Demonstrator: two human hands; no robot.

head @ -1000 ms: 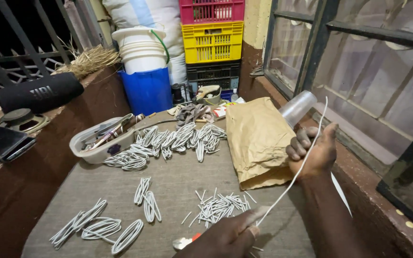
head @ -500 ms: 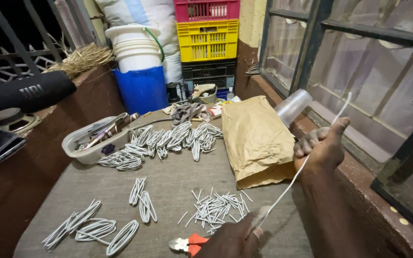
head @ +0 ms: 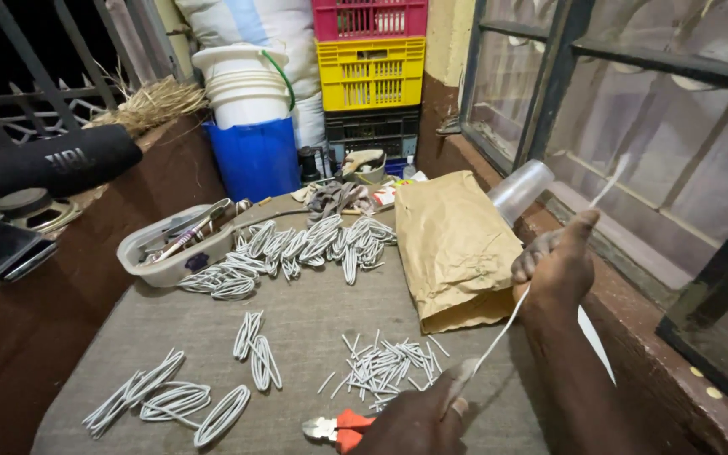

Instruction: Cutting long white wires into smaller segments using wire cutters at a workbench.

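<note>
Two hands hold one thin white cord (head: 499, 335) taut: my right hand (head: 559, 265), raised, thumb up, pinches it; my left hand (head: 419, 417) grips its lower end above orange-handled pliers (head: 339, 428). Short cut white pieces (head: 381, 368) lie on grey cloth (head: 297, 312).

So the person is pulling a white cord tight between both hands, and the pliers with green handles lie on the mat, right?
Not quite. The head view shows the pliers have orange handles. The white cord does run taut between the left hand and right hand above the mat.

Right hand (head: 556, 268) and left hand (head: 419, 420) stretch white cord (head: 499, 337) taut above cut pieces (head: 381, 366)
</note>
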